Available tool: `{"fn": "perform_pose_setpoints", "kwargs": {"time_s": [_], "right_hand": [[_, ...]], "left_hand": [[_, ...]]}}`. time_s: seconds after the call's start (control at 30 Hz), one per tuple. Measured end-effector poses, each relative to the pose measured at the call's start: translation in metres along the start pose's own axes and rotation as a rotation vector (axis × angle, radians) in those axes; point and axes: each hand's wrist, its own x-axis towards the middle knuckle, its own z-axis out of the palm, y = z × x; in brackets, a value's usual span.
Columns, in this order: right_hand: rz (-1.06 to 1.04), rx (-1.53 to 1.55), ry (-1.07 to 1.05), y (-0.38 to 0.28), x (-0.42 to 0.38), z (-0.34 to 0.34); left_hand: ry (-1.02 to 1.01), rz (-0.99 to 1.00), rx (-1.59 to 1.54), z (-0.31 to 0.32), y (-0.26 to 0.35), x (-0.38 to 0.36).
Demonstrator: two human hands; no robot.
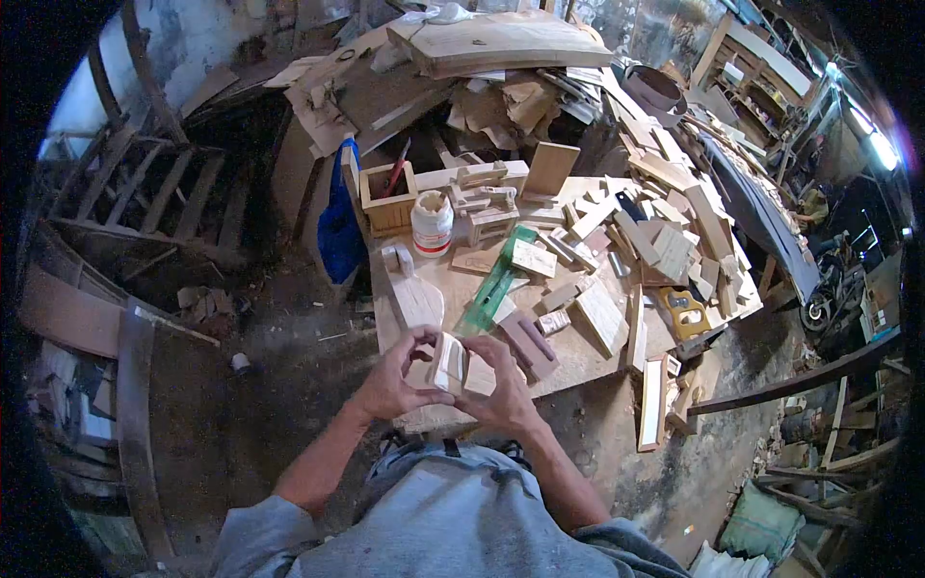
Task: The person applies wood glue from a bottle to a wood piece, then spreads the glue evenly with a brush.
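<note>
My left hand point(395, 379) and my right hand point(502, 381) are wrapped around a small wooden block point(449, 362), one from each side, at the near edge of the workbench point(578, 371). The block is pale, with a stepped or grooved face turned up; its lower part is hidden by my fingers. Just beyond it lies a pale shaped board point(416, 297). A green see-through plastic strip point(498, 279) slants away beside that board. Right of my right hand lies a brown block with a slot point(527, 344).
A white jar point(432, 227) stands by a wooden box point(387, 214) holding a red tool. Wood offcuts point(665, 231) pile up on the right, near a yellow-handled saw point(685, 314). Blue cloth point(340, 236) hangs at the left edge. A thick slab point(496, 43) lies at the back.
</note>
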Motion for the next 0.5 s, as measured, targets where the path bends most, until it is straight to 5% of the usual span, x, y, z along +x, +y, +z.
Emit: {"fn": "perform_pose_setpoints", "kwargs": {"time_s": [0.27,0.5], "right_hand": [[-0.024,-0.052,0.008,0.011,0.01,0.006],[-0.092,-0.084,0.036,0.011,0.015,0.0]], "left_hand": [[-0.026,-0.151,-0.333,0.006,0.004,0.001],[0.017,-0.111,-0.104,-0.013,-0.014,0.014]]}}
